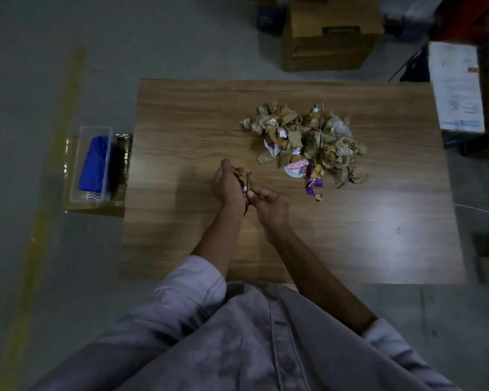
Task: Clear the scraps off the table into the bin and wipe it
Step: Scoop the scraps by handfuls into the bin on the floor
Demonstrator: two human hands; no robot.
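At mid-frame above the desk (181, 249), the left hand (227, 186) curls its fingers (223, 166) round gathered scraps (241, 176) while the right hand (270, 207) pinches more in, likely building a handful for the bin.

dim overall | glare on table (384, 218) right | corners blurred, wide-angle bend

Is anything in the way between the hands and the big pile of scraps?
Nothing visible. The left hand and right hand grip a few scraps; only bare table lies between them and the scrap pile.
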